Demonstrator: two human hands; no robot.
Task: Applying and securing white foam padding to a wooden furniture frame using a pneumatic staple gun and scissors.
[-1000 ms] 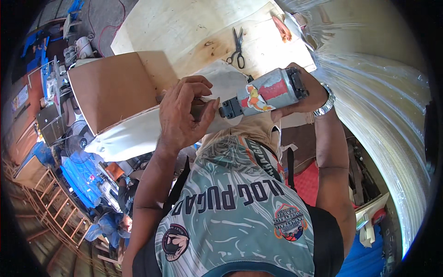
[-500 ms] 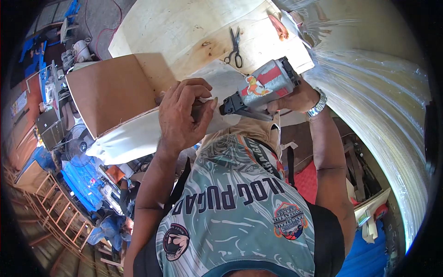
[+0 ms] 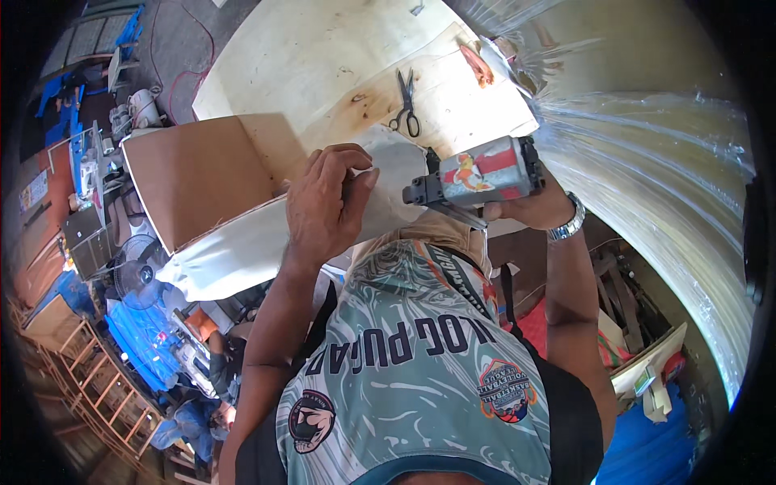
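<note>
My right hand (image 3: 535,202) is wrapped round a grey and red staple gun (image 3: 508,171) with a sticker on its side. The gun's black nose points left, toward my left hand, with a gap between them. My left hand (image 3: 327,198) is closed, thumb and fingers pinched together at the edge of white fabric (image 3: 230,252). This fabric hangs over the near side of a wooden panel frame (image 3: 202,174); its grip under the fingers is partly hidden. Beyond the gun, black-handled scissors (image 3: 406,105) lie on the pale board.
A pale plywood board (image 3: 323,48) spreads out ahead, with a reddish-brown object (image 3: 477,66) near its right edge. Clear plastic wrapping (image 3: 647,153) covers a large bulk at the right. Far left are a fan (image 3: 137,273), a wooden ladder (image 3: 101,380) and another person (image 3: 190,428).
The staple gun in my right hand has moved right, away from my left hand, so the gap has widened. My left hand stays at the fabric edge. The view has shifted slightly.
</note>
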